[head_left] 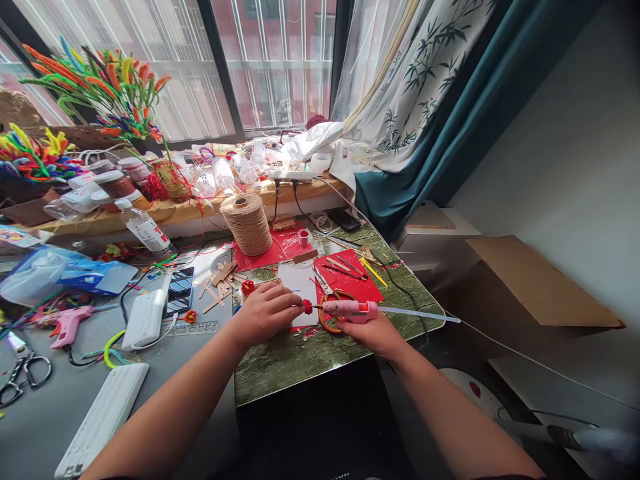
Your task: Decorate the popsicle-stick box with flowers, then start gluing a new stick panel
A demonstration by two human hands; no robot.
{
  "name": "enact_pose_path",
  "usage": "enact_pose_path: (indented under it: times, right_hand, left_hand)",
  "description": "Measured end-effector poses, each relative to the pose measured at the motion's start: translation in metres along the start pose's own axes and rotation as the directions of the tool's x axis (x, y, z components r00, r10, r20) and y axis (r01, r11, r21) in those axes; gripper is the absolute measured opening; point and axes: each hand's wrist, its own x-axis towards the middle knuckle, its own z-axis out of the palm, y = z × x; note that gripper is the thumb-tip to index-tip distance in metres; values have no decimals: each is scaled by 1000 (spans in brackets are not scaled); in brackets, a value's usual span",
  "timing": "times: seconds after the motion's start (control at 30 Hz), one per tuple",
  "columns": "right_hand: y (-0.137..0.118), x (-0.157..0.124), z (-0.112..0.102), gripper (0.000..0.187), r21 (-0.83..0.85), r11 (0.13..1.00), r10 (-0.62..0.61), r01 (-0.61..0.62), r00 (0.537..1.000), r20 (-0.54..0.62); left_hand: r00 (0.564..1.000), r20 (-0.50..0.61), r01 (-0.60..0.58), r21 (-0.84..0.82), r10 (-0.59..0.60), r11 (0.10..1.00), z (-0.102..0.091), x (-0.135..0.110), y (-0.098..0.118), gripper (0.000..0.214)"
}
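My right hand [375, 333] is wrapped round a pink hot glue gun [357, 310]. A long translucent glue stick [417, 313] sticks out of its back end, and the nozzle points left. My left hand [270, 310] pinches a small red fuzzy piece [307, 307] at its fingertips. The nozzle is at this piece; whether they touch I cannot tell. Scissors with orange handles [324, 283] lie partly hidden behind the glue gun. Beyond my left hand is a small red and yellow flower [247, 287]. A white sheet [299, 279] lies partly under my left hand.
A big twine spool [247, 223] stands behind my hands. Several thin tools [345, 267] and a yellow pen-like tool [373, 272] lie on a red sheet [367, 288]. Left are wood strips [219, 283], a phone [179, 291] and another pink glue gun [73, 325]. Bottles [145, 227] crowd the sill side.
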Motion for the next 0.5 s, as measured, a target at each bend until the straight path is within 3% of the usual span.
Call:
enact_pose_path:
  times: [0.27, 0.4, 0.5]
  right_hand:
    - [8, 2, -3, 49, -51, 999, 0, 0, 1000, -13]
    - [6, 3, -4, 48, -14, 999, -43, 43, 998, 47]
    - [9, 1, -6, 46, 70, 997, -8, 10, 1000, -26]
  left_hand:
    - [1000, -1, 4, -9, -4, 1000, 0, -1, 0, 17]
    - [999, -35, 37, -22, -38, 999, 0, -3, -1, 15]
    - [994, -65, 89, -43, -91, 995, -2, -5, -2, 17]
